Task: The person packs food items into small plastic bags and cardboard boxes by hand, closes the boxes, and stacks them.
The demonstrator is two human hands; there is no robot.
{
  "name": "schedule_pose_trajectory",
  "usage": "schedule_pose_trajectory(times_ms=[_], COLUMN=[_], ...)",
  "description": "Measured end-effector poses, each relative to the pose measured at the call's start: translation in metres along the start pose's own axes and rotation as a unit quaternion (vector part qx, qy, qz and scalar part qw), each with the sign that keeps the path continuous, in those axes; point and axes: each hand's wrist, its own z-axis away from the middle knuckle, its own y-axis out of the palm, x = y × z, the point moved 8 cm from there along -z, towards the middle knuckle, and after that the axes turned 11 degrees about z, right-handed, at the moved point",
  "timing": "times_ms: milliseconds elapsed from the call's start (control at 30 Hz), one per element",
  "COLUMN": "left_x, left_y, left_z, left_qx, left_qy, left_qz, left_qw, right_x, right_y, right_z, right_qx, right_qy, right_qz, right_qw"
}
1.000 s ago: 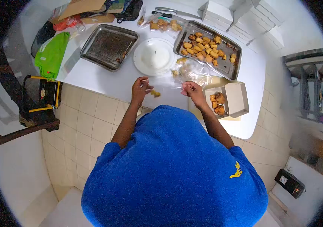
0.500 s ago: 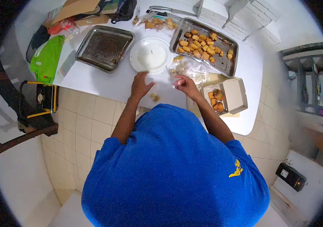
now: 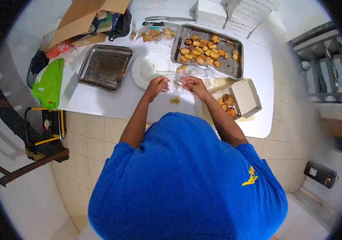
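My left hand (image 3: 158, 86) is closed in a pinch in front of the white plate (image 3: 138, 72). Facing it, my right hand (image 3: 194, 85) is also pinched, thumb against fingers. Thin clear plastic, apparently a small bag (image 3: 174, 85), stretches between the fingertips; its outline is faint. A few small brownish food pieces (image 3: 174, 100) lie on the white table just below the hands. Behind my right hand sits a crumpled clear bag (image 3: 203, 74) with some food in it. To its right, an open cardboard box (image 3: 247, 100) holds several browned pastries (image 3: 228, 103).
A baking tray (image 3: 240, 60) at the back right carries many browned pastry pieces. A dark tray (image 3: 105, 68) stands left of the plate. Bagged food (image 3: 157, 34), a knife (image 3: 167, 18) and stacked white boxes (image 3: 211, 14) line the back. A green bag (image 3: 49, 84) hangs at the left edge.
My left hand has moved right, and its spread fingers have closed into a pinch on the clear plastic. My right hand stays pinched, now nearer the left. The camera view has shifted slightly.
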Motion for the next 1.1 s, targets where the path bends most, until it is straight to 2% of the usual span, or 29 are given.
schedule_pose_trajectory(times_ms=[67, 167, 300, 500, 567, 667, 733, 767, 900, 1000, 1100], left_x=[0.0, -0.001, -0.012, -0.024, -0.022, -0.025, -0.022, -0.021, -0.033, -0.031, -0.024], left_y=[0.0, -0.003, 0.001, -0.004, -0.003, 0.007, 0.009, 0.006, 0.012, 0.011, 0.007], left_z=[0.009, 0.014, 0.026, 0.036, 0.04, 0.049, 0.054, 0.054, 0.072, 0.081, 0.091], left_qx=[-0.013, -0.022, -0.036, -0.07, -0.065, -0.01, -0.003, -0.022, -0.067, -0.068, -0.071], left_qy=[-0.016, 0.004, 0.033, 0.117, 0.173, 0.23, 0.231, 0.22, 0.195, 0.245, 0.268], left_qz=[0.024, 0.07, 0.112, 0.096, -0.006, -0.191, -0.231, -0.206, -0.181, -0.316, -0.355], left_qw=[0.999, 0.997, 0.993, 0.986, 0.983, 0.954, 0.945, 0.953, 0.962, 0.914, 0.893], right_x=[0.001, 0.005, 0.021, 0.032, 0.033, 0.02, 0.043, 0.054, 0.056, 0.056, 0.057], right_y=[0.0, 0.003, 0.012, 0.014, 0.015, 0.016, 0.021, 0.025, 0.035, 0.04, 0.049], right_z=[-0.002, 0.002, 0.012, 0.019, 0.023, 0.022, 0.035, 0.041, 0.045, 0.046, 0.053], right_qx=[-0.014, -0.04, -0.051, -0.089, -0.096, -0.053, -0.054, -0.054, -0.054, -0.06, -0.066], right_qy=[-0.035, 0.024, 0.009, -0.091, -0.106, -0.104, -0.18, -0.217, -0.23, -0.252, -0.304], right_qz=[-0.008, 0.009, -0.056, -0.055, -0.049, 0.014, 0.144, 0.207, 0.264, 0.347, 0.414], right_qw=[0.999, 0.999, 0.997, 0.99, 0.988, 0.993, 0.972, 0.952, 0.935, 0.901, 0.856])
